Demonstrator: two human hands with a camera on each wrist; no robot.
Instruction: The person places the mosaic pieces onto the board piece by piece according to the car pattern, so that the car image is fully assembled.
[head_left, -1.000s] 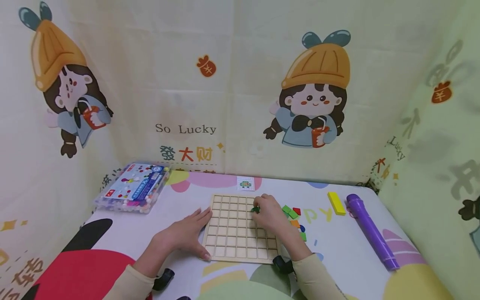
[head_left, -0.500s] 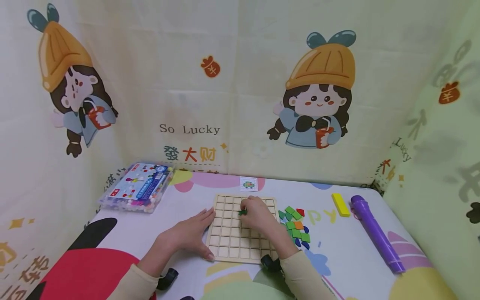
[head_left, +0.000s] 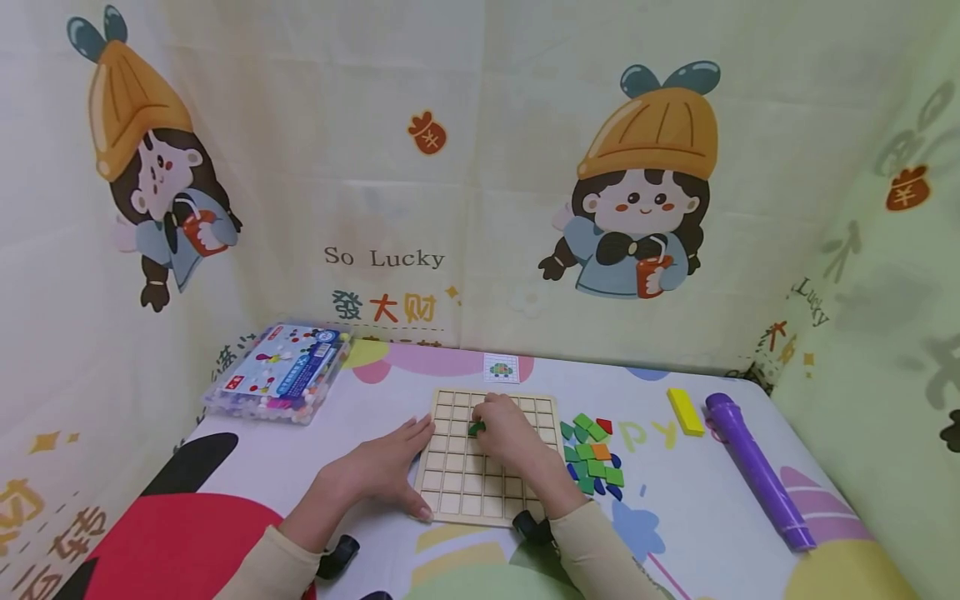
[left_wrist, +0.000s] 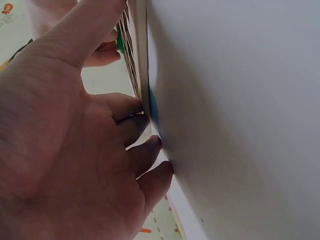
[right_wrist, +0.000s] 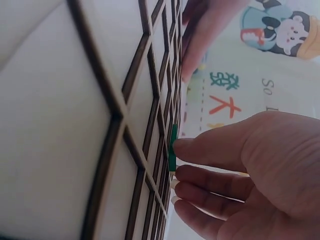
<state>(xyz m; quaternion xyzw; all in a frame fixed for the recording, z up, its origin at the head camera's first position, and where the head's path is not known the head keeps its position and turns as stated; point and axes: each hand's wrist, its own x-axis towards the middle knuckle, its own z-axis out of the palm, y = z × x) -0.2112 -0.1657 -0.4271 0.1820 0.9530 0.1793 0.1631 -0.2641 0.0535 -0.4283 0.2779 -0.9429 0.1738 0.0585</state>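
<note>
Case (head_left: 277, 372) of coloured pieces, beyond and left of left fingertips (head_left: 425, 426). Left hand (head_left: 377, 468) spread, holding nothing, thumb and fingertips against left edge of wooden grid board (head_left: 452, 483). Green tile (head_left: 476, 428) over the board, pinched by right hand (head_left: 517, 439) between thumb and fingers. Picture card (head_left: 501, 368) beyond those fingers; to their right, loose tiles (head_left: 596, 468), yellow block (head_left: 686, 412), purple tube (head_left: 761, 473).

The curtain (head_left: 502, 208) reads “So Lucky” (head_left: 384, 257), “發大财” (head_left: 384, 307); the tablecloth (head_left: 697, 508), “py” (head_left: 649, 435).

Two hands (head_left: 378, 467) (head_left: 513, 433) show, one board (head_left: 458, 483), one case (head_left: 277, 367), one card (head_left: 501, 368), one block (head_left: 686, 412), one tube (head_left: 759, 471), one red tile (head_left: 604, 427), one orange tile (head_left: 601, 452), five light-green tiles (head_left: 614, 477), perhaps four blue tiles (head_left: 614, 492), six dark-green tiles (head_left: 476, 428).
</note>
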